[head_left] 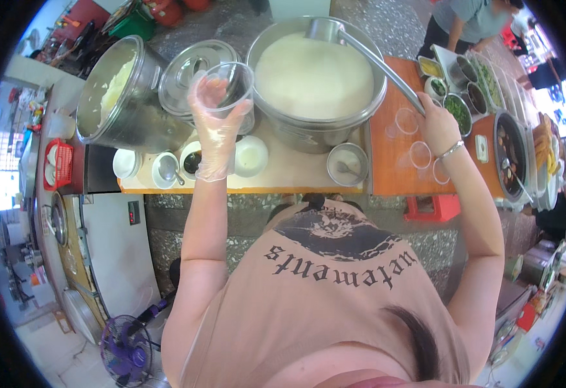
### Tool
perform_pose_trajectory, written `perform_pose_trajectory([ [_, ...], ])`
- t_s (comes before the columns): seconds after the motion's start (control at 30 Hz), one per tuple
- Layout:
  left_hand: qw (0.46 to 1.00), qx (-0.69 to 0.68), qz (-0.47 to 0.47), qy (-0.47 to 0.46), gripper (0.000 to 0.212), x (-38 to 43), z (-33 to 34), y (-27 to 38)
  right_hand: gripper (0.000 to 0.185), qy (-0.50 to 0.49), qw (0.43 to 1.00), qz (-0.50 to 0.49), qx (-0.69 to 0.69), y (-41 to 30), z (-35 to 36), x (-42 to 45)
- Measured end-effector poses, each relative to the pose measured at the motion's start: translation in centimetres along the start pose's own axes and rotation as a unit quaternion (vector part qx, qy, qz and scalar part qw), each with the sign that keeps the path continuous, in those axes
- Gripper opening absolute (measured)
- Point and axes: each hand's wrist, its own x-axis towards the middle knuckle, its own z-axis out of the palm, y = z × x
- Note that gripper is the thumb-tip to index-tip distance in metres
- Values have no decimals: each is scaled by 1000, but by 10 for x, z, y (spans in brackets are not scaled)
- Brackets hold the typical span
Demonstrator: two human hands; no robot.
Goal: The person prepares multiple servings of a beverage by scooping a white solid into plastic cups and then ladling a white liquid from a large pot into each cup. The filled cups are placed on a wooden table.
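My left hand, in a thin clear plastic glove, holds up a clear plastic cup. No contents are visible in it. My right hand, bare and with a bracelet at the wrist, grips the handle of a long metal ladle. The ladle's cylindrical head is at the far side of a large steel pot, over or against a pale, creamy liquid. Whether the head touches the liquid is unclear. Left of the pot, behind the cup, rests a steel lid.
A tilted steel pot holds a pale mass. Along the front edge stand stacked white bowls, a bowl of dark liquid and a metal bowl with a spoon. Clear cups, chopped greens and a dark pot are right. Another person stands beyond.
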Motion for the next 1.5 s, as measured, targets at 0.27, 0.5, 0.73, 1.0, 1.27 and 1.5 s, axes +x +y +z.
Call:
perform_pose_trajectory([
  [0.27, 998, -56, -26, 10, 87, -21, -38, -11, 34, 11, 989, 47, 143, -41, -1, -42],
  [0.5, 988, 46, 43, 141, 59, -33, -123, 14, 40, -238, 849, 86, 464, -101, 10, -129],
  [0.73, 986, 70, -10, 152, 77, -80, -166, 23, 35, -307, 923, -72, 221, -140, 113, -119],
  [1.0, 991, 30, -97, 90, 90, -121, -147, 6, 22, -153, 956, -237, 75, -131, 271, -47],
  [1.27, 988, 34, -144, 44, 91, -126, -125, 0, 27, -207, 975, -55, -51, -126, 329, -29],
  [1.5, 988, 32, -153, -1, 89, -122, -109, -7, 30, -162, 987, -9, 12, -106, 354, -53],
])
